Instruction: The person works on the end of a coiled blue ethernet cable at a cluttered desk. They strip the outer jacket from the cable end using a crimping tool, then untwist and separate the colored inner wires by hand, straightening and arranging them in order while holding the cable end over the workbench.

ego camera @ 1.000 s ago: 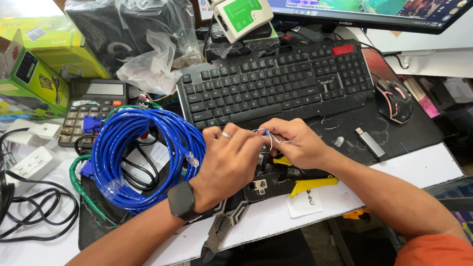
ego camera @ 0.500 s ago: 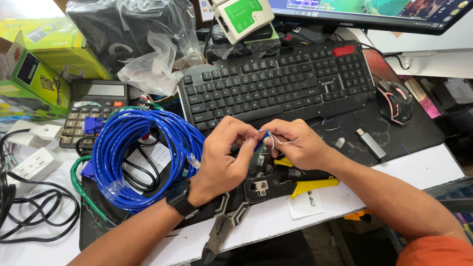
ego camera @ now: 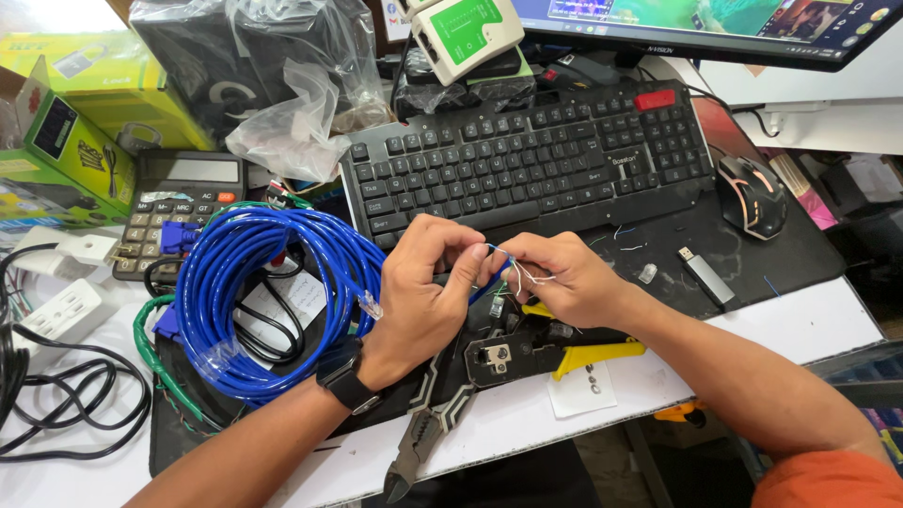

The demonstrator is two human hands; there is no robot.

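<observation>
Pinching the blue cable [ego camera: 482, 282] end in the left hand [ego camera: 419, 296], fingers closed on it just in front of the keyboard [ego camera: 527, 165]; right hand [ego camera: 560, 277] meeting it, fingertips clamped on the thin loose wires [ego camera: 522, 273] fanning from the cable's stripped end. Trailing left from the hands, the rest of the cable lying in a coil [ego camera: 259, 292] on the mat [ego camera: 790, 249]. Lying right under the hands, a crimper [ego camera: 555, 353] with yellow handles, and pliers [ego camera: 423, 442] near the desk edge. Sitting further right, a mouse [ego camera: 752, 193] and a USB stick [ego camera: 705, 277].
</observation>
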